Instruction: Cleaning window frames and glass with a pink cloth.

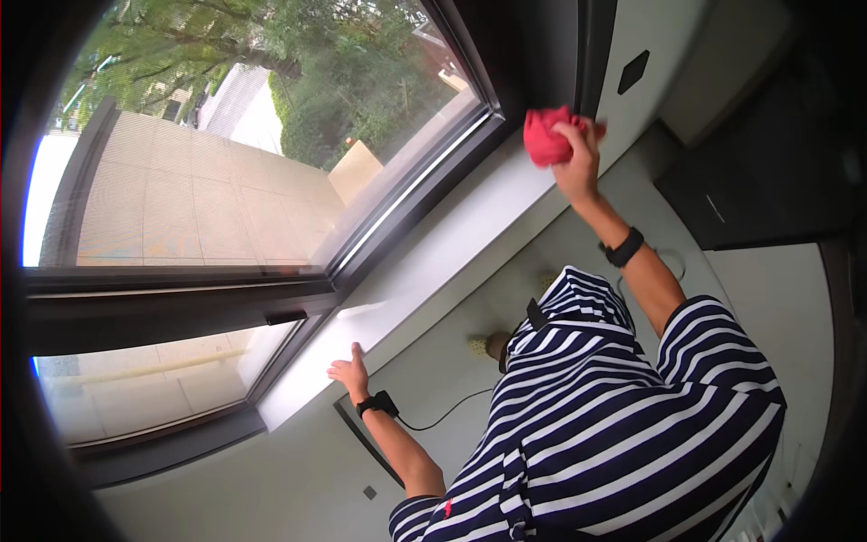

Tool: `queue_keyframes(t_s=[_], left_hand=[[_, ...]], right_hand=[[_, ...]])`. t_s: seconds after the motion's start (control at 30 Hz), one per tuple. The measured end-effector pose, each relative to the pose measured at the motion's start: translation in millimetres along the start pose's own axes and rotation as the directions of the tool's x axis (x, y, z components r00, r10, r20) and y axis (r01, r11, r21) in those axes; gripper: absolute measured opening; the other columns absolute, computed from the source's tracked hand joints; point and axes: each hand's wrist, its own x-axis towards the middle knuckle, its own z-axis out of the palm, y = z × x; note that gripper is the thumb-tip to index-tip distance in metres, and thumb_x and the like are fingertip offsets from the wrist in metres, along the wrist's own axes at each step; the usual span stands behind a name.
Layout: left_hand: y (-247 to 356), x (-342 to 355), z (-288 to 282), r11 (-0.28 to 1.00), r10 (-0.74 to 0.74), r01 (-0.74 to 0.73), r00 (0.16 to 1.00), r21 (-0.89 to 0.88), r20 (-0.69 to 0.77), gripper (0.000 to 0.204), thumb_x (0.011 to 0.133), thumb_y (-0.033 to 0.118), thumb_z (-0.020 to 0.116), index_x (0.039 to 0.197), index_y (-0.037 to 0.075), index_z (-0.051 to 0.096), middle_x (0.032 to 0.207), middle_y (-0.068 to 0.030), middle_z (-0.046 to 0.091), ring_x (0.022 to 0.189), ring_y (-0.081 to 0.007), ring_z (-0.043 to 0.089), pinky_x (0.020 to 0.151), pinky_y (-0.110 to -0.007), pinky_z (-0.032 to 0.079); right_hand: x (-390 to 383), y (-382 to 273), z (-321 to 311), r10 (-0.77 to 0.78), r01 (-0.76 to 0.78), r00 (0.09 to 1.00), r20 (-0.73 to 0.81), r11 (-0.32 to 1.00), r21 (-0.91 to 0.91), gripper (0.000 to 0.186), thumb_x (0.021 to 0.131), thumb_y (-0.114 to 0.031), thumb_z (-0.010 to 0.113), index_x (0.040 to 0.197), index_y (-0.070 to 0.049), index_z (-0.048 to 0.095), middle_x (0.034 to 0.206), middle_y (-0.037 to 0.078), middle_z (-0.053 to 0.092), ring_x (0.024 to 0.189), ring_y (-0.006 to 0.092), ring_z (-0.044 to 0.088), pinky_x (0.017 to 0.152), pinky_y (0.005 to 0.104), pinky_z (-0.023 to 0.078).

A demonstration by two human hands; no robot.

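A bunched red cloth [545, 137] is gripped in my right hand [578, 163], its fingers wrapped around it. This hand presses it near the far right end of the white windowsill [452, 242], by the dark window frame [524, 68]. My left hand [350, 369] rests at the sill's front edge, near its left end. Its fingers are spread, and nothing is in them. Both wrists wear black bands, and a thin cable runs from the left one.
Window glass [208, 181] with a dark rail and latch [287, 317] lies left of the sill. Outside are trees and a pale wall. A dark cabinet [768, 181] stands at the right. My striped shirt and feet show below the sill, over a pale floor.
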Motion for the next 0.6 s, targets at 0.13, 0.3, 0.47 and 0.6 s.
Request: queue_keyframes(t_s=[0.13,0.3,0.47,0.6], left_hand=[[-3.7,2.1,2.8,1.000,-0.003,0.002,1.000,0.006,0.004,0.128,0.082,0.081,0.048,0.145,-0.023,0.006,0.152,-0.0461,-0.003,0.145,-0.0536,-0.011,0.118,-0.056,-0.004],[-3.2,1.7,1.5,1.000,0.023,-0.023,0.999,-0.002,0.036,0.129,0.082,0.081,0.047,0.144,-0.024,0.004,0.151,-0.0464,-0.005,0.145,-0.0534,-0.014,0.118,-0.056,-0.006],[-2.8,-1.8,3.5,0.999,0.026,-0.026,0.999,-0.023,0.022,0.128,0.084,0.081,0.045,0.144,-0.024,0.003,0.151,-0.0467,-0.006,0.145,-0.0531,-0.015,0.117,-0.056,-0.007],[-4.7,-0.9,5.9,1.000,0.023,-0.023,1.000,-0.017,0.020,0.128,0.084,0.081,0.045,0.144,-0.024,0.002,0.151,-0.0468,-0.007,0.144,-0.0533,-0.016,0.117,-0.056,-0.008]], right_hand=[[1.3,-3.9,35.8,0.287,-0.278,0.951,-0.118,0.957,0.081,0.044,0.070,0.007,0.060,0.113,-0.004,0.061,0.110,0.020,0.060,0.101,0.0414,0.061,0.091,0.0426,0.049],[-2.9,-21.6,91.5,0.210,-0.204,0.974,-0.080,0.976,0.079,0.036,0.085,-0.006,0.064,0.120,-0.005,0.060,0.101,0.021,0.067,0.098,0.0399,0.065,0.088,0.0420,0.050],[-46.1,-17.8,108.5,0.556,-0.556,0.831,0.026,0.825,0.101,0.048,0.071,0.007,0.047,0.116,-0.001,0.059,0.113,0.025,0.063,0.110,0.0435,0.059,0.094,0.0424,0.047],[15.2,-29.4,89.6,0.351,-0.327,0.927,-0.130,0.929,0.173,0.043,0.071,0.003,0.053,0.113,-0.002,0.059,0.109,0.023,0.064,0.105,0.0429,0.059,0.096,0.0441,0.044]])
